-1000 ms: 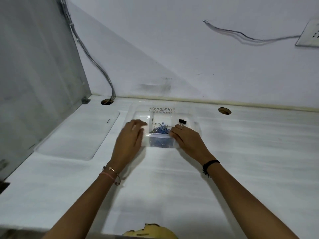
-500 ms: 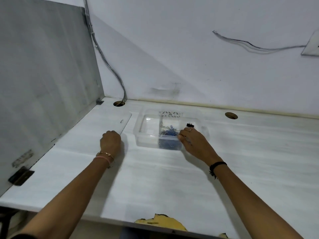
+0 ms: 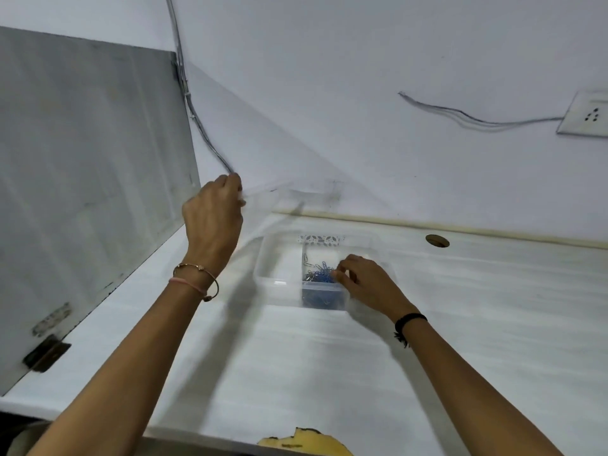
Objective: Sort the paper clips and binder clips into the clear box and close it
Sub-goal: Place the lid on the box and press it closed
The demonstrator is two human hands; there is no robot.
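At the left stands a grey panel (image 3: 88,179). Next to it, the left hand (image 3: 212,222) is raised above the white table (image 3: 296,366) and grips the edge of the clear lid (image 3: 279,205), which is blurred and tilted in the air. To the right, the clear box (image 3: 279,283) sits open on the table with blue paper clips (image 3: 320,274) in its middle compartment. The right hand (image 3: 365,284) rests on the box; its fingers are curled at the rim, but I cannot tell whether they pinch something.

Gold bangle (image 3: 197,269), perhaps-beaded black wristband (image 3: 409,320)
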